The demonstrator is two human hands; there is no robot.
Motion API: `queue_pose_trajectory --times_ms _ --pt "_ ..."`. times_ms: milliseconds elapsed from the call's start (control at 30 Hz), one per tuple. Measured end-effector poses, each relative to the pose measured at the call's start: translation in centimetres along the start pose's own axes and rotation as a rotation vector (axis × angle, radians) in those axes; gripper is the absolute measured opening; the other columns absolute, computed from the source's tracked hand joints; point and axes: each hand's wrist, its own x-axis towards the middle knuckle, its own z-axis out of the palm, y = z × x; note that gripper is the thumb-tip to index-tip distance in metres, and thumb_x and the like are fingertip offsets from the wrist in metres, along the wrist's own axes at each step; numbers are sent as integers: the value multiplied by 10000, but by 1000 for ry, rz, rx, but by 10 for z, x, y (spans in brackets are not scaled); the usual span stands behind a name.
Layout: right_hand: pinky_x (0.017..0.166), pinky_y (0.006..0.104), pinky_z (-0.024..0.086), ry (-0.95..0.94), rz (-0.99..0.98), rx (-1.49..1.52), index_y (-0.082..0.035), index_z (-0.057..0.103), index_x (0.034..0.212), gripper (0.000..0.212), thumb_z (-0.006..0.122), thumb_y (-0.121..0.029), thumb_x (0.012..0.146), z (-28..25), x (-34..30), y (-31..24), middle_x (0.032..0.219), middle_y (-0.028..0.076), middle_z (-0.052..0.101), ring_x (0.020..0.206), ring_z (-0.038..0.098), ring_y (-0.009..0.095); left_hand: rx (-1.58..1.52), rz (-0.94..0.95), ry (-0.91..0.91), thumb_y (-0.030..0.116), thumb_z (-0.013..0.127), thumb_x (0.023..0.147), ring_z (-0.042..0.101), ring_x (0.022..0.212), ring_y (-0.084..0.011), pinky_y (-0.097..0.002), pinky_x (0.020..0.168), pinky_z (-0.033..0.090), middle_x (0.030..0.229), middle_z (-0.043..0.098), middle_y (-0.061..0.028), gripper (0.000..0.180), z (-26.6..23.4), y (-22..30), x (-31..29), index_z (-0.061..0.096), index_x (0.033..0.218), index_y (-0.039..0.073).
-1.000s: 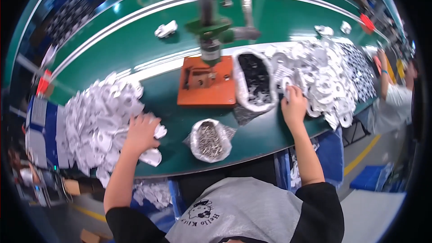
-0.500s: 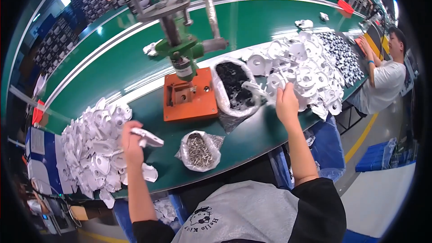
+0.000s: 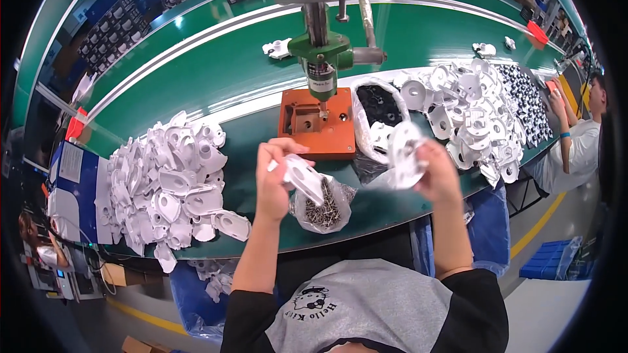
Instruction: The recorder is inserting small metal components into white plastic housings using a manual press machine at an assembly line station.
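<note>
My left hand (image 3: 275, 173) is closed around one white plastic part (image 3: 303, 180), a flat piece with a round opening, held over the bag of metal pins (image 3: 322, 214). In my right hand (image 3: 437, 171) is another white plastic part (image 3: 405, 154), somewhat blurred, in front of the bag of black pieces (image 3: 379, 106). Between and beyond my hands stands a green press (image 3: 320, 59), its ram above an orange fixture block (image 3: 327, 137). Inside the block's recess I see no white part.
A heap of white parts (image 3: 173, 186) covers the left of the green table; another heap (image 3: 471, 111) lies at the right. Rows of small dark-and-white pieces (image 3: 526, 104) lie beyond it. At far right a co-worker (image 3: 579, 150) sits. Blue bins (image 3: 487, 229) hang below the table edge.
My left hand has moved right, from beside the left heap to over the pin bag, carrying its white part. My right hand has brought a white part away from the right heap. The view has shifted.
</note>
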Motion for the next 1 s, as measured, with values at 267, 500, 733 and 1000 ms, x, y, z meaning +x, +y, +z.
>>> queue_pose_trajectory --times_ms 267,500,733,1000 --pt "404 239 476 -165 234 29 -4 510 1205 335 592 -149 915 84 10 60 819 56 622 605 625 122 -68 129 -35 367 465 895 511 996 -255 -408 919 413 1117 458 -190 336 36 -14 -17 345 911 53" --pt "398 228 425 -261 272 -455 -18 460 1253 410 611 -185 910 72 17 47 718 21 574 519 578 109 -133 -1 -15 357 462 877 519 1003 -253 -397 918 417 1104 479 -192 323 30 -19 -24 360 898 51" --pt "433 214 419 -403 472 -296 14 532 1098 288 519 -242 966 70 17 56 738 19 585 489 548 104 -28 -27 -49 378 474 819 465 1150 -320 -449 1050 291 1114 519 -239 328 29 -17 -22 399 847 61" --pt "436 193 355 -166 167 -364 -12 601 895 198 579 -205 931 53 17 65 650 -8 565 463 478 48 277 -262 104 322 391 998 549 1019 -152 -302 891 433 1092 599 -160 424 22 -16 -25 501 1168 -51"
